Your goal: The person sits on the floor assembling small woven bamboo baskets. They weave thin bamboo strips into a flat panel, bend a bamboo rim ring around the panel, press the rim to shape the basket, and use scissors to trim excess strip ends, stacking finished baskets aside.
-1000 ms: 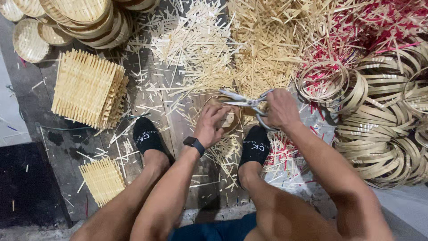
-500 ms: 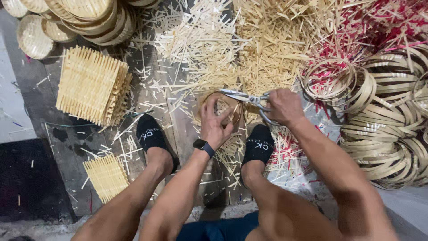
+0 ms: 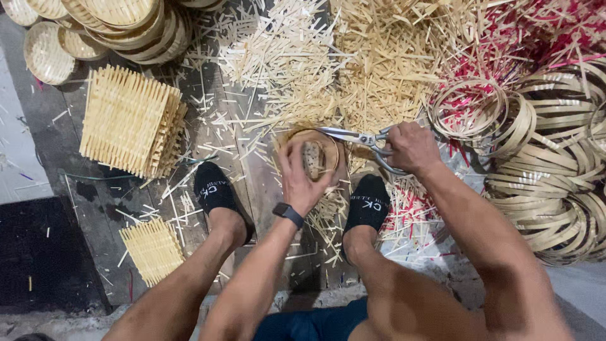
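My left hand (image 3: 302,182) grips a small round woven bamboo basket (image 3: 315,150), held between my feet in black socks. My right hand (image 3: 411,146) holds metal scissors (image 3: 356,137) by the handles, the blades pointing left across the basket's upper rim. A dark watch sits on my left wrist.
Bamboo trimmings (image 3: 353,63) cover the floor ahead. Square woven mats (image 3: 129,120) are stacked at left, with a smaller one (image 3: 153,249) nearer. Finished round baskets (image 3: 120,19) stand at top left. Bamboo hoops (image 3: 549,158) and red sticks (image 3: 543,31) lie at right.
The basket has been turned in my left hand, and the scissors' blades have shifted along its rim. My view has moved in slightly closer.
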The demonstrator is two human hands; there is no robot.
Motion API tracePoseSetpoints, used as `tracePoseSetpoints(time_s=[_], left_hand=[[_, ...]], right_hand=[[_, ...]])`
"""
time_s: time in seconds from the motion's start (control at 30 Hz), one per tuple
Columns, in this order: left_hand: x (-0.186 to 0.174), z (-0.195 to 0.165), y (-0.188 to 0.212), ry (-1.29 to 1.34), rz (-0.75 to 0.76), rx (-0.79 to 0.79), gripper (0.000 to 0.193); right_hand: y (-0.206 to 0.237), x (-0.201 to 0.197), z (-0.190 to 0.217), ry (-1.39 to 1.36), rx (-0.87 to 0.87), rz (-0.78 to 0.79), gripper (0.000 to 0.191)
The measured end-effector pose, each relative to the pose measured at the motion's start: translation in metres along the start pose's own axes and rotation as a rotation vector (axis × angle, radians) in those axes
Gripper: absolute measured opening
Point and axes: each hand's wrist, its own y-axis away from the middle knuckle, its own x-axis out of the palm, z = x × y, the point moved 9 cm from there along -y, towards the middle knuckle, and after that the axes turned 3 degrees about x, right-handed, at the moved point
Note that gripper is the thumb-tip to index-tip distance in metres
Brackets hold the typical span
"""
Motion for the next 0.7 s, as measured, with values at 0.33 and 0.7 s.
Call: tracePoseSetpoints(time_s=[0.33,0.7], left_hand=[[0.006,-0.009,0.011,-0.089,-0.011,0.234,0.074],[-0.003,-0.013,0.004,-0.275,-0.013,0.222,0.079]], right_hand=[[0.000,0.023,0.000,0.006,0.053,0.158,0.052],[-0.009,0.016,0.010,0.030,0.018,0.089,0.051]])
